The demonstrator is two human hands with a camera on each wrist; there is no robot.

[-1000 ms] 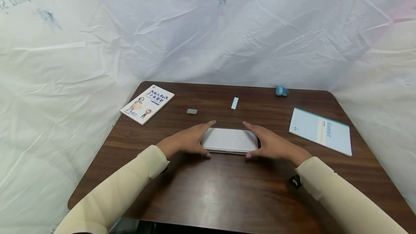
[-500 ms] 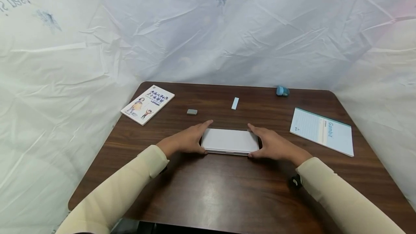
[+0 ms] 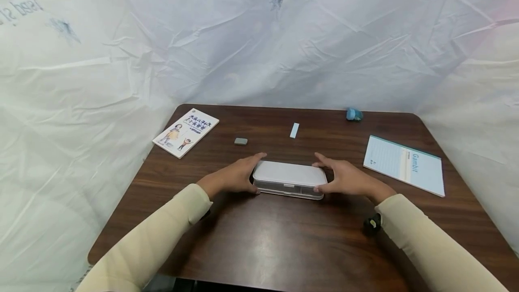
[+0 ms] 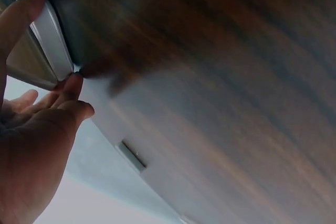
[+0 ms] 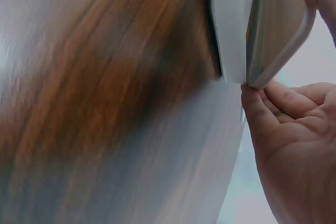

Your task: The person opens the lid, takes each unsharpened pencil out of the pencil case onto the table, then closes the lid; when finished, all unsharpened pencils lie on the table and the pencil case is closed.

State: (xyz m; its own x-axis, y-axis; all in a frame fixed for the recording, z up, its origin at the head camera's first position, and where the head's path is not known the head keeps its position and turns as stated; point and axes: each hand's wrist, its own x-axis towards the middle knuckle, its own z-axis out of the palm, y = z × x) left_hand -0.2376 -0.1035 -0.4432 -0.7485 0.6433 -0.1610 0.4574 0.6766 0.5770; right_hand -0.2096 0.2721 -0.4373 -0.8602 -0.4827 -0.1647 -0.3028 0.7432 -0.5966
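Observation:
A white pencil case (image 3: 289, 173) with a grey see-through front and a small latch lies at the middle of the brown table. My left hand (image 3: 235, 175) holds its left end, thumb at the front and fingers at the back corner. At the opposite end, my right hand (image 3: 344, 177) grips it the same way. In the right wrist view, the pencil case (image 5: 231, 30) shows a white lower wall and a slanted see-through upper part with a narrow dark gap between them. The lid looks raised along the front. What lies inside is hidden.
A picture-covered book (image 3: 186, 132) lies at the table's back left. Behind the case are a small grey block (image 3: 241, 141) and a pale blue strip (image 3: 294, 130). A blue object (image 3: 354, 114) stands near the back edge; a notebook (image 3: 404, 165) lies right.
The pencil case's front face now shows much taller, its top edge raised, and its right end sits slightly nearer me. My right hand has moved slightly right; my left hand stays nearly in place.

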